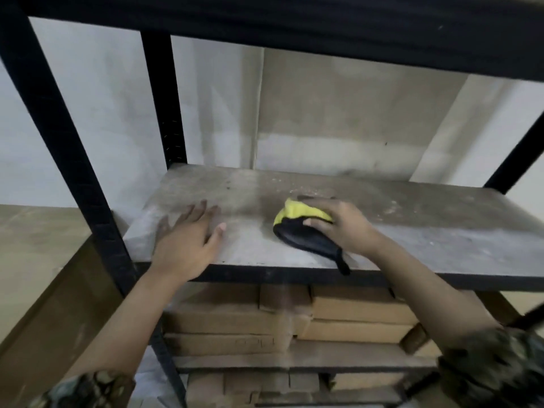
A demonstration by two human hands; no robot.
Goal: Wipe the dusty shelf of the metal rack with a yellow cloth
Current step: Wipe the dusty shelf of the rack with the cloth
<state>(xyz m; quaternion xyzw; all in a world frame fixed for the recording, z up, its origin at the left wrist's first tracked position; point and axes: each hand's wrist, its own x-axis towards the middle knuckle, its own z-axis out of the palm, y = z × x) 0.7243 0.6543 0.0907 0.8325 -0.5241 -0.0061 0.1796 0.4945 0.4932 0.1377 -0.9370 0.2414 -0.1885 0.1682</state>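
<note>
A grey dusty shelf board [426, 231] sits in a black metal rack [73, 172]. My right hand [344, 225] presses down on a yellow cloth with a black part [297, 214] near the middle of the shelf, fingers curled over it. A black strap of the cloth hangs over the shelf's front edge. My left hand [188, 237] rests flat on the shelf's left front part, fingers spread, holding nothing. Dust and pale crumbs lie toward the back of the board.
Black uprights [163, 98] stand at the left and back, and an upper black shelf [294, 22] hangs overhead. Stacked cardboard boxes [353, 313] fill the lower shelves. A large cardboard sheet [338, 113] leans behind the rack against a white wall.
</note>
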